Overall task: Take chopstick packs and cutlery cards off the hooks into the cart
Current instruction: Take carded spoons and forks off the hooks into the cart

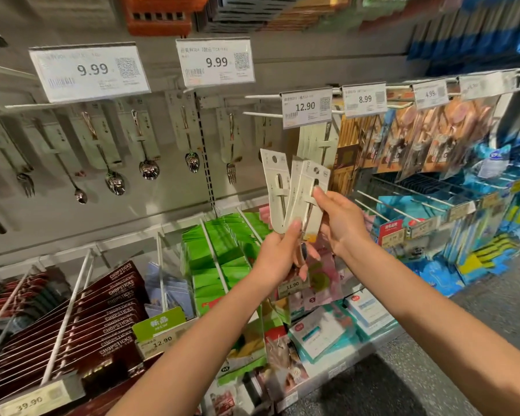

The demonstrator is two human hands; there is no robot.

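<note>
- Your left hand [278, 256] grips the lower ends of the cutlery cards [294, 193], thumb up against the front card and fingers curled behind; a dark utensil end hangs below the palm.
- Your right hand [339, 223] pinches the front card from the right, thumb tip pressed on its face, other fingers curled behind it.
- You hold three cards, fanned: one leaning left, two overlapping to the right. All are off the hooks, in the air in front of the shelf, just below the 12.90 tag [306, 108].
- Below your arms, dark red chopstick packs [114, 310] lie stacked in a slanted row, about ten, behind a 39.90 label [30, 403].
- Right of them, a green 12.90 label [159, 331] fronts a row of green packs [219, 250]; too many overlap to count.
- On the back panel hang more cards: roughly seven with spoons or forks to the left, under two 9.99 tags [92, 70].
- A few more pale cards [317, 142] hang on the hook behind the 12.90 tag; the number is unclear.
- Farther right, tags read 8.99 [364, 99] and 4.99 [430, 94], three more are blurred.
</note>
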